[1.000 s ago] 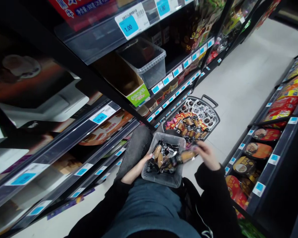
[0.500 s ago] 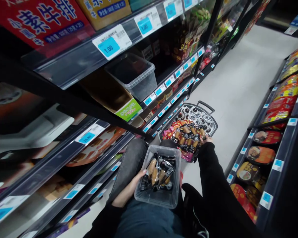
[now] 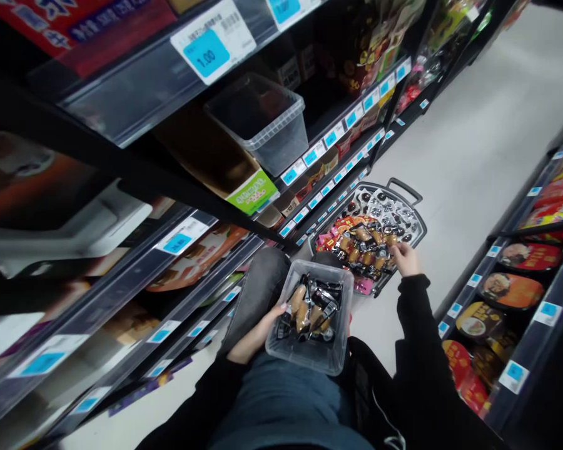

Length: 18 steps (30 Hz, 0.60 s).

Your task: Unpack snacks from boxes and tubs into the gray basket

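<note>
My left hand (image 3: pixel 259 332) grips the side of a clear plastic tub (image 3: pixel 304 361), its thumb over the rim. Inside the tub lie several individually wrapped brown snacks (image 3: pixel 302 311) in black-and-clear packets. Beyond it on the floor stands a grey-rimmed basket (image 3: pixel 421 220) filled with small packets: brown snacks (image 3: pixel 363 257) like those in the tub, red and pink packets (image 3: pixel 331 232), and white ones with dark contents (image 3: pixel 396 212). At the basket's right edge my right hand (image 3: pixel 407 259) is closed, fingertips pinching a wrapped brown snack (image 3: pixel 391 240) over the pile.
Shelves with price labels rise on my left, holding another clear tub (image 3: pixel 279 140) and an open carton with a green front (image 3: pixel 252 192). Low shelving on the right carries round-lidded packs (image 3: pixel 511 290). The basket's handle (image 3: pixel 406 186) points up the aisle floor (image 3: pixel 488 119).
My view has shifted, so the shelves sit higher and the basket farther right. My right hand has lifted slightly, its fingers now bent together. The left hand keeps hold of the tub.
</note>
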### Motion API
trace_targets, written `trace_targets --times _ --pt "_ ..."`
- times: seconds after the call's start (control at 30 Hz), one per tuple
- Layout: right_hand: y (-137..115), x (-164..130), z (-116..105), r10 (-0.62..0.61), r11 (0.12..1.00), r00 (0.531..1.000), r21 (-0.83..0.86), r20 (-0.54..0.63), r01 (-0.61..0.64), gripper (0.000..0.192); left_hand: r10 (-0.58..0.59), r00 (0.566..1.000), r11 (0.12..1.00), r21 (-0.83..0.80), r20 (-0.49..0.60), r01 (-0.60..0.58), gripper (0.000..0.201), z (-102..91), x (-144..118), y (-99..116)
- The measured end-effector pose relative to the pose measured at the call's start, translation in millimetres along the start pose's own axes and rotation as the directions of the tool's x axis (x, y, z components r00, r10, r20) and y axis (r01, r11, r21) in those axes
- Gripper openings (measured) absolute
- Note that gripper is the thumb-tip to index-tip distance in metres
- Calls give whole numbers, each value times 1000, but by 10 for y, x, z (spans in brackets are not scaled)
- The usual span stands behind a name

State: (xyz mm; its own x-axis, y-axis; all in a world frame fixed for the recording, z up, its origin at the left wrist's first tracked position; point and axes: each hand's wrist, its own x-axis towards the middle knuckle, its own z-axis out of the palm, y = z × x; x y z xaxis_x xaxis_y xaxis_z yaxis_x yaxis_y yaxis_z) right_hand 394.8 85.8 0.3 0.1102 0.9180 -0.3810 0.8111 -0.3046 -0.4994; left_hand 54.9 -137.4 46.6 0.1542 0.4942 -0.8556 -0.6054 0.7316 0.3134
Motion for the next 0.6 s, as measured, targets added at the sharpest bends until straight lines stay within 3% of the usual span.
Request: trace_targets --times 0.07,0.1,0.17,0.2,0.27,0.37,0.47,0.6 --pt "-256 -417 -34 -269 947 958 156 -95 281 30 3 1000 1000 30 30 -4 65 -42 20 -41" --pt "-400 -638 -43 -438 860 890 228 -129 456 30 10 999 999 44 37 -11 63 -61 28 -59" --pt "-699 -1047 -20 -659 721 749 229 -62 654 26 36 998 998 53 52 -39 64 -81 40 -83" --pt "-844 -1217 22 -712 695 701 169 35 698 22 47 997 997 53 62 -51 66 -81 44 -88" --pt "-1103 -1460 173 -685 688 668 -44 291 725 15 60 995 996 63 83 -65 73 -65 45 -85" --pt "-1364 -1601 466 -464 633 708 -359 532 686 29 97 990 987 119 107 -109 78 -32 32 -67" --pt "-1473 -1600 636 -393 607 725 -433 566 666 40 140 982 977 145 128 -158 73 -6 8 -52" --pt "-1487 -1633 560 -397 617 719 -414 571 669 30 145 979 974 155 144 -167 60 39 -28 -30"
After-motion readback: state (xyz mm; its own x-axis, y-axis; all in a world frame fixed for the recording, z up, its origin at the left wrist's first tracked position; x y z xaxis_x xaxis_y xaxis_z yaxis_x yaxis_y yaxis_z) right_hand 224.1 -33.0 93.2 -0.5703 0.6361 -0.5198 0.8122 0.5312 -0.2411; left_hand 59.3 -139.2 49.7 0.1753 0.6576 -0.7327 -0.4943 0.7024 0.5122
